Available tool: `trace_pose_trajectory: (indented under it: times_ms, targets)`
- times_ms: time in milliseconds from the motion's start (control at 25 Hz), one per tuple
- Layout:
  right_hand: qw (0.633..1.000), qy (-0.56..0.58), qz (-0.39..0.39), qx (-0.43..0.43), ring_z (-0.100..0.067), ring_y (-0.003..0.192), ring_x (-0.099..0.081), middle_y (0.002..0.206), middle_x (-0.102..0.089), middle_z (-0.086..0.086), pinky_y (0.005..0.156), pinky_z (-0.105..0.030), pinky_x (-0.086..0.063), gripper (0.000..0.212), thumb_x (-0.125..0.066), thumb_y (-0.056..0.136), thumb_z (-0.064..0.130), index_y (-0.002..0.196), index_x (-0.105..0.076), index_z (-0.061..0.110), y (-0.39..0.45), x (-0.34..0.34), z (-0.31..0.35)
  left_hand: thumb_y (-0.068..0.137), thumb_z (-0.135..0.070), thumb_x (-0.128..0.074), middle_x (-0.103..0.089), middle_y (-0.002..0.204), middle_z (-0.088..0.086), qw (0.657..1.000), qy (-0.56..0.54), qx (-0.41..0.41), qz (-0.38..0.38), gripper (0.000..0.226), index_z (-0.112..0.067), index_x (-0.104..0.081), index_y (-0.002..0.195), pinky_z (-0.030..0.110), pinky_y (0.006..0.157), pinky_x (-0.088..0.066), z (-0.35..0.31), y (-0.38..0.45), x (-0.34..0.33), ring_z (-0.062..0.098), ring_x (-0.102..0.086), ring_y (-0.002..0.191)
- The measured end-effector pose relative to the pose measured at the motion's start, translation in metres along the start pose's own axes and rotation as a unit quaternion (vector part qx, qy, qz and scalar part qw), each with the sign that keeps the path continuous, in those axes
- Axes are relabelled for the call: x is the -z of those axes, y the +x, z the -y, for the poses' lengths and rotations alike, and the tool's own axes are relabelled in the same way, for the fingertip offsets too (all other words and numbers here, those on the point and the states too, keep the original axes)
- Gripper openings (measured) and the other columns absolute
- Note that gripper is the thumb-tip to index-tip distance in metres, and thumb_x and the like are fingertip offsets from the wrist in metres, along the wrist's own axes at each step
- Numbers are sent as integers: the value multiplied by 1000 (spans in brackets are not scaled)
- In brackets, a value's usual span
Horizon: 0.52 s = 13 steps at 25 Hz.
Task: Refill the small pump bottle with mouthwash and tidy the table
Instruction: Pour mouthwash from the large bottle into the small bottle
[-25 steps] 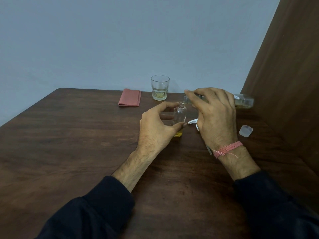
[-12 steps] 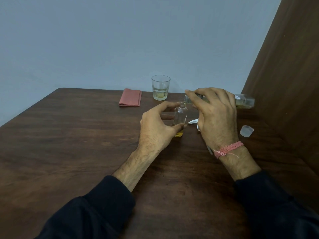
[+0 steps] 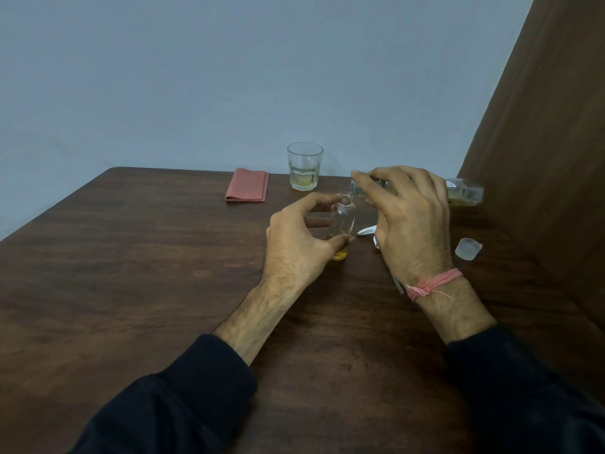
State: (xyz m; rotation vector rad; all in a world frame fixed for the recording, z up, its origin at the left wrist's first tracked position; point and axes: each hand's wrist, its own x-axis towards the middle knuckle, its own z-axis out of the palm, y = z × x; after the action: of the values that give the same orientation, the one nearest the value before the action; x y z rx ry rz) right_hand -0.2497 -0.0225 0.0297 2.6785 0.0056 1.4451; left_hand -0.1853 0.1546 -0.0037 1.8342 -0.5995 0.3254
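A small clear bottle (image 3: 342, 217) stands upright on the dark wooden table (image 3: 131, 273), with a little yellow liquid at its bottom. My left hand (image 3: 294, 244) grips it between thumb and fingers. My right hand (image 3: 409, 217) holds the larger clear mouthwash bottle (image 3: 463, 191) tipped almost level, its mouth right above the small bottle's neck. The white pump head (image 3: 366, 231) with its tube lies on the table behind my right hand, mostly hidden. A translucent cap (image 3: 467, 249) sits to the right.
A drinking glass (image 3: 304, 167) with some pale liquid stands at the back of the table. A folded red cloth (image 3: 247, 185) lies to its left. A brown wooden panel (image 3: 540, 142) rises along the table's right side.
Hardly anything has moved; both hands hold their bottles in the same pouring pose, and the liquid level in the small bottle looks about the same.
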Motion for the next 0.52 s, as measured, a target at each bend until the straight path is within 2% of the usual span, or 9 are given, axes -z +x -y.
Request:
trace_pose_trajectory:
  times_ms: [280,520]
  targets:
    - [1000,-1,3,-1,-37,123,-63,131,-72,-8,104,-56,-45,69,-82,80,0,145,-69,19,0,-2,0,71,-34,-109,-80,118,-25,1000,1,6,2,68,-42,-79,130,34,92,-69,0,0,0,-10,-78,98]
    - [1000,-4,1,-1,-37,123,-63,132,-72,-8,105,-55,-44,67,-78,83,-2,145,-69,19,0,-2,0,70,-34,-109,-79,117,-26,1000,1,6,3,67,-42,-79,130,33,92,-69,1,0,0,-11,-77,99]
